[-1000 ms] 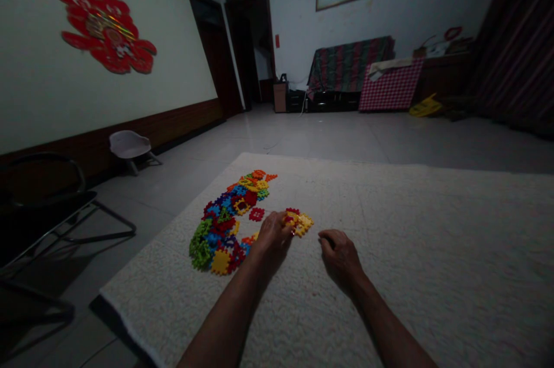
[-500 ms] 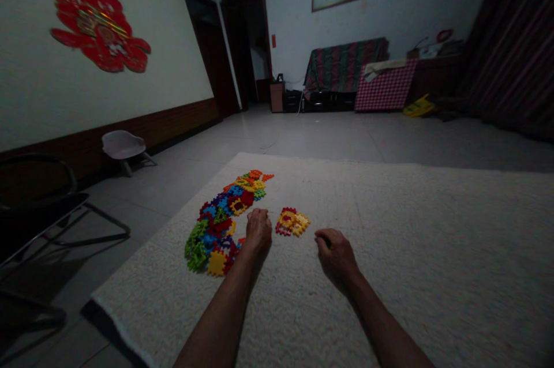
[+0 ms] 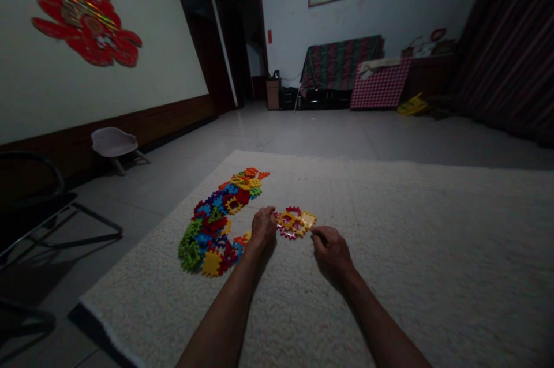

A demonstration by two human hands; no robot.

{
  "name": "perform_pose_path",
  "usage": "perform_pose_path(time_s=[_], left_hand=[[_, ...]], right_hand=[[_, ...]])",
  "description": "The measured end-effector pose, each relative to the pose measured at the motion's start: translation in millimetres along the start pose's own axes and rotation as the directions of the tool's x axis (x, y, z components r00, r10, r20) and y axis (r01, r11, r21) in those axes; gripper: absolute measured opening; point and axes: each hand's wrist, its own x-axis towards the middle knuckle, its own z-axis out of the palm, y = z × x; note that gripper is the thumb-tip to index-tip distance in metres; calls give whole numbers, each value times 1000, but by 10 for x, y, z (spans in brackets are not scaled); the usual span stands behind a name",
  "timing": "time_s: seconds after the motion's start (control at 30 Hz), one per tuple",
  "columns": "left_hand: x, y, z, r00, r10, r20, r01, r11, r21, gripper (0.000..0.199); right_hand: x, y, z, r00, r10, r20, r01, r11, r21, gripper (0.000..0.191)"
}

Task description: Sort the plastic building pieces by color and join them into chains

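Between my two hands are joined or overlapping toothed plastic pieces, pink-red ones [image 3: 288, 232] and yellow ones [image 3: 308, 220]. My left hand [image 3: 264, 228] has its fingers closed at the left edge of these pieces. At their right edge, my right hand [image 3: 330, 246] pinches the corner of a yellow piece between thumb and finger. Left of my left hand, a curved heap of loose toothed pieces [image 3: 215, 215] in green, blue, red, yellow and orange lies on the pale carpet [image 3: 402, 241].
A black-seated metal chair [image 3: 38, 212] stands at the left edge, with a small pale chair [image 3: 115, 143] by the wall. Far back are a cloth-covered cabinet [image 3: 341, 65] and a yellow bag [image 3: 412, 105] on the floor.
My left hand has moved right to the pink-red pieces, and my right hand has come left to the yellow piece. The pieces between them are spread a little wider.
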Motion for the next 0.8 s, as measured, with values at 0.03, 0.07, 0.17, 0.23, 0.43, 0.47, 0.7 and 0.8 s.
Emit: perform_pose_path(time_s=[0.03, 0.07, 0.17, 0.23, 0.43, 0.47, 0.7, 0.8], left_hand=[[0, 10, 33, 1000, -4, -20, 4, 1000, -22, 38], [0, 17, 63, 999, -4, -41, 2, 999, -39, 39], [-10, 43, 145, 996, 44, -73, -49, 997, -65, 39], [-21, 84, 192, 995, 84, -51, -87, 994, -63, 38], [3, 299, 317, 992, 123, 2, -120, 975, -185, 35], [16, 326, 335, 993, 114, 6, -109, 967, -229, 35], [35, 337, 451, 994, 91, -59, -106, 936, -336, 34], [23, 324, 494, 988, 110, -109, -140, 934, -330, 35]], right_hand=[[-4, 11, 11, 1000, -1, -11, 1, 1000, 12, 25], [-4, 25, 31, 1000, -4, -25, 5, 1000, 23, 29], [33, 55, 135, 999, -36, -33, 35, 999, -20, 51], [93, 42, 221, 998, -60, 23, 62, 992, -113, 66], [345, 35, 261, 983, -99, 153, 130, 969, -208, 67], [380, 81, 221, 979, -123, 161, 152, 971, -185, 63], [398, 487, -137, 970, -223, 101, 234, 966, -111, 58], [340, 496, -185, 974, -192, 119, 214, 953, -213, 68]])
